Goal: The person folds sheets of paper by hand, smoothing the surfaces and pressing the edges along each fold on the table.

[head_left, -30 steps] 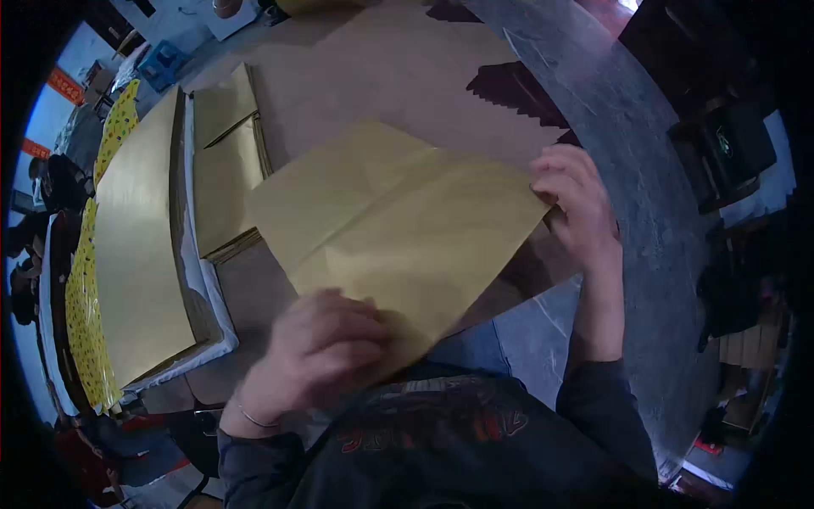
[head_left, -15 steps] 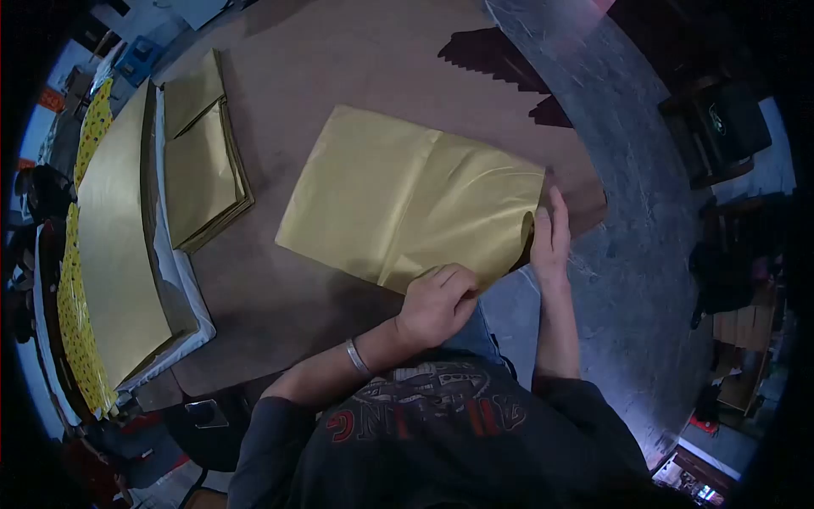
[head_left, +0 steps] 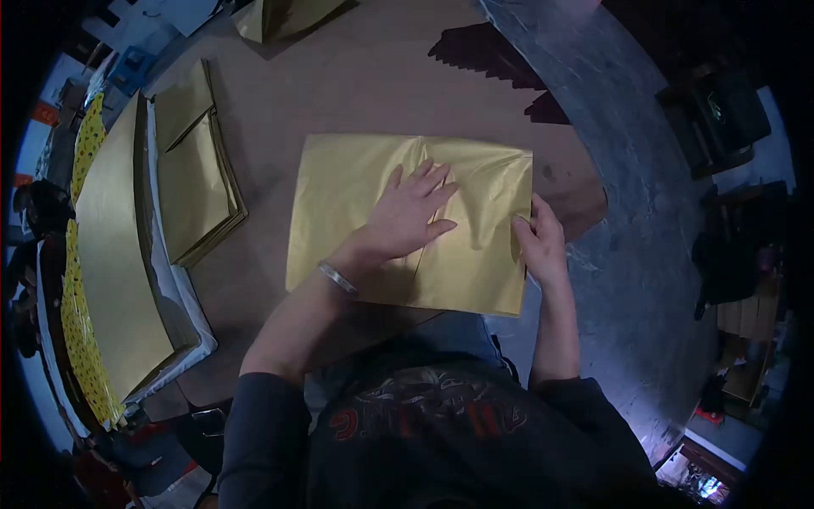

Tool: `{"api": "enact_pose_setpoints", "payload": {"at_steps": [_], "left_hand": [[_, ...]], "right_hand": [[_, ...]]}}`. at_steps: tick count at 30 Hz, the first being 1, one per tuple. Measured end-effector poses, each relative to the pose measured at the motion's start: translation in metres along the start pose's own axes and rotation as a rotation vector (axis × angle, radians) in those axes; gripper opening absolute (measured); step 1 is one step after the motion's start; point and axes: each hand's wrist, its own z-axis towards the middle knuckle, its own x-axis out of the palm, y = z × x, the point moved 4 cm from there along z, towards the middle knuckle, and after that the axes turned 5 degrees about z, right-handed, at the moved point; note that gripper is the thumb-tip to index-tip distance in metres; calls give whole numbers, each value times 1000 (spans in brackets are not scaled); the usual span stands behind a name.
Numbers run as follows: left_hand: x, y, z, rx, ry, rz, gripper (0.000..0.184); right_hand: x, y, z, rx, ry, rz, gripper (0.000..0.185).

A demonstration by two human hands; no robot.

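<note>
A gold paper sheet (head_left: 339, 187), with a crease near its middle and slight wrinkles, lies in front of me; whether it is folded into a bag I cannot tell. My left hand (head_left: 407, 212) is laid flat on its middle, fingers spread, with a bracelet at the wrist. At the right edge, my right hand (head_left: 543, 246) grips the paper, thumb on top; its other fingers are partly hidden.
Folded gold papers (head_left: 199, 187) are stacked to the left, beside a large pile of gold sheets (head_left: 114, 246). Another gold piece (head_left: 275, 19) is at the table's far edge. Dark zigzag-edged pieces (head_left: 487, 55) lie at the far right of the brown tabletop (head_left: 365, 85).
The gold paper has turned to lie squarer to me, and its right end has flattened. My left hand has moved from the near edge onto its middle and opened. A gold piece has appeared at the far edge.
</note>
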Motion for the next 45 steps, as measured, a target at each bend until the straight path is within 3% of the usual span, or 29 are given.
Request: {"api": "enact_pose_setpoints", "payload": {"at_steps": [6,12,16,23,30,33,36,38,43,45], "left_hand": [[-15,51,6,-418,-69,246,58],[25,-61,5,-9,14,62,75],[25,-57,-4,-137,57,73,82],[-6,4,-53,-248,-256,183,53],[-1,-2,-52,-167,-121,-89,50],[2,10,-36,-219,-137,-45,49],[2,20,-24,-265,-127,11,48],[3,19,-24,-258,-157,30,48],[2,20,-25,-283,-132,53,48],[4,17,-25,-270,-178,73,43]], "right_hand": [[-2,-12,3,20,-28,115,46],[-4,-11,5,40,11,47,47],[-1,4,0,84,17,19,47],[-2,-12,5,11,-15,185,45],[-3,-17,14,5,25,303,50],[-9,3,36,-181,-32,-106,58],[-16,5,73,-161,-4,-392,60],[-18,1,71,-58,-24,-295,60],[-28,-13,46,-6,122,-34,47],[-29,2,24,30,58,-97,37]]}}
